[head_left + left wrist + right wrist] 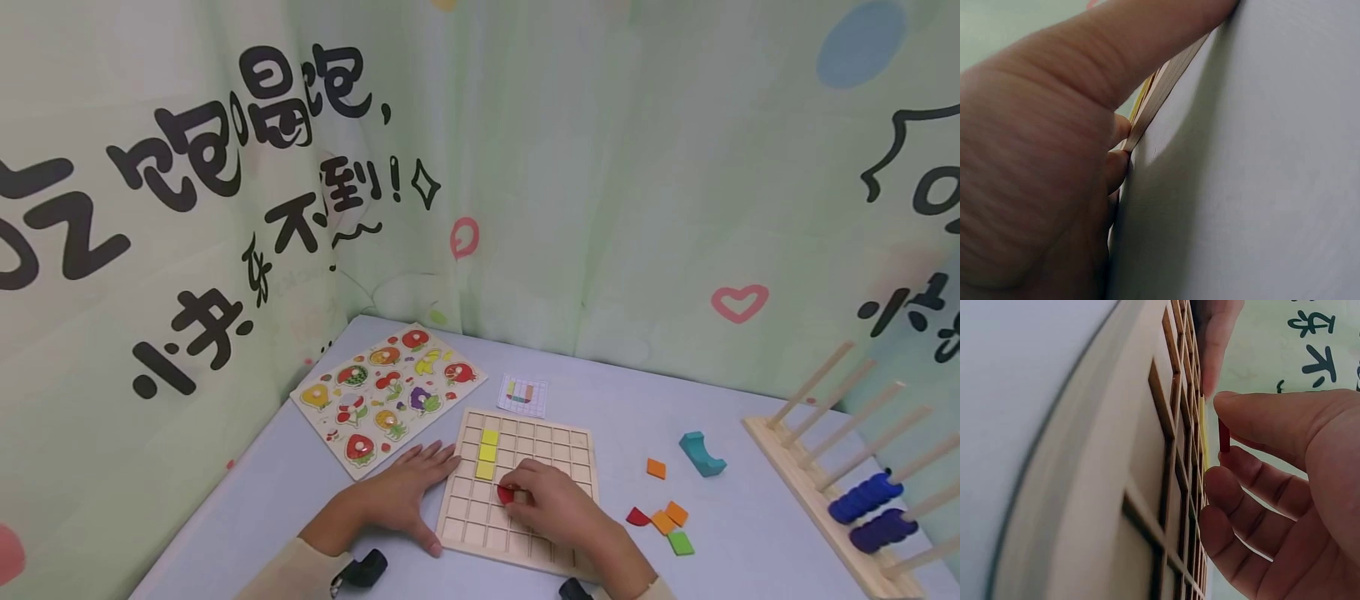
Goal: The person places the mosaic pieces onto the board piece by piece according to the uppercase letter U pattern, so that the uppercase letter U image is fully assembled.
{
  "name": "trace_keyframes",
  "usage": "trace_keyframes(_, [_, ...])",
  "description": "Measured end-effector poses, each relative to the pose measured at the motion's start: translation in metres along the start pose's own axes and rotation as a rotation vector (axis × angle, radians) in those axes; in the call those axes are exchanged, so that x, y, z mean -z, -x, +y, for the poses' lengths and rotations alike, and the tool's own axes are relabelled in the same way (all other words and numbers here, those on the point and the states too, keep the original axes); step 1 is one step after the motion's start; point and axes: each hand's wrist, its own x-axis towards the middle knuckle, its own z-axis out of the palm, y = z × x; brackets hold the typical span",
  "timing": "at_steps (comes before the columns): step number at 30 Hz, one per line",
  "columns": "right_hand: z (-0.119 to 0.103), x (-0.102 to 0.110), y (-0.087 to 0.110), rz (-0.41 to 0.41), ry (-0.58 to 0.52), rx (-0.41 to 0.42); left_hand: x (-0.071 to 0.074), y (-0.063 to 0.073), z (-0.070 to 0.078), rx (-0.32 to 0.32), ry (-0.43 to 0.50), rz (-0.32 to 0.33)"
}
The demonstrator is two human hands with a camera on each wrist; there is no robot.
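Note:
A wooden grid board (468, 533) lies on the table, with a column of 3 yellow square tiles (487, 452) set in its upper left cells. My right hand (555, 504) is over the middle of the board. Between thumb and fingertip it pinches a red quarter-round piece (506, 495), which shows edge-on as a thin red strip (1224, 436) in the right wrist view, just off the grid. On the left, my other hand (401, 492) lies with fingers spread and touches the board's side edge (1175, 69).
Right of the board lie orange tiles (656, 468), a red piece (637, 517), a green tile (681, 543) and a teal arch block (701, 454). A pattern card (534, 408) and a fruit puzzle (360, 417) are behind. A peg rack (806, 492) stands far right.

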Motion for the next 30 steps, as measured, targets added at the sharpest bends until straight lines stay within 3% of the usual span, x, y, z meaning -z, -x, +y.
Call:
trace_keyframes(13, [0.0,-0.009,-0.014,-0.007,-0.008,-0.035,0.003,0.0,0.003,0.009,-0.008,-0.005])
trace_keyframes(30, [-0.009,-0.012,-0.025,-0.026,-0.006,-0.01,0.003,0.002,0.003,-0.008,-0.003,0.0])
